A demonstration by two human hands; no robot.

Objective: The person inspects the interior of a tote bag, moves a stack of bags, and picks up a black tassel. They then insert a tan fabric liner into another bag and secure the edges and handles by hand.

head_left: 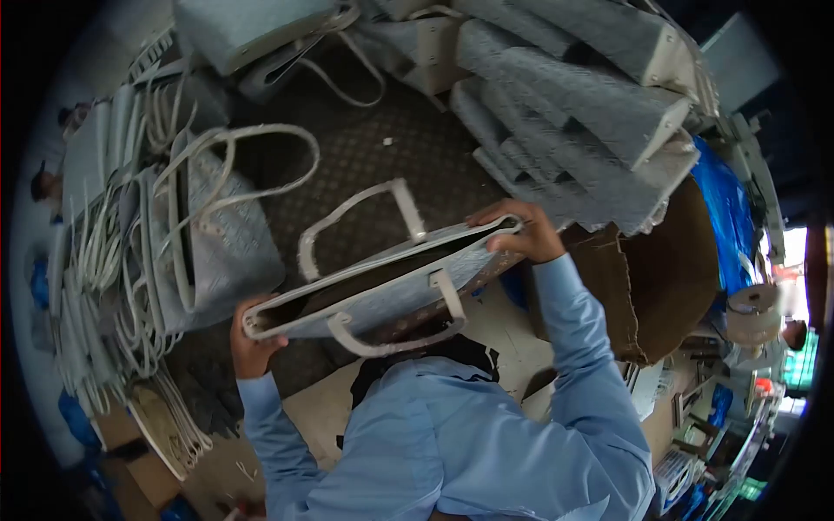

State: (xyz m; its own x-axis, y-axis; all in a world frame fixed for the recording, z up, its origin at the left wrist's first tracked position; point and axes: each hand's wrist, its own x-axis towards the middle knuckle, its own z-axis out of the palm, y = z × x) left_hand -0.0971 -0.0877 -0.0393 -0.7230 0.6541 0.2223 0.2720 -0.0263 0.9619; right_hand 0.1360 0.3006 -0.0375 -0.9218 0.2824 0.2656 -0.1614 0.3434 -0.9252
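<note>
A light grey handbag (391, 298) with two pale handles is held level in front of my body, its long top opening facing up and its inside dark. My left hand (254, 340) grips the end of the bag at the left, thumb on the near side. At the other end, raised higher in the view, my right hand (526, 230) is closed round the bag's corner. One handle stands up on the far side, and the other hangs toward my blue shirt.
Many grey bags with pale straps (208, 221) crowd the left. Stacked grey bags (573, 122) fill the upper right. A brown cardboard box (669, 278) stands at the right beside blue plastic (725, 204). People are partly visible at both far sides.
</note>
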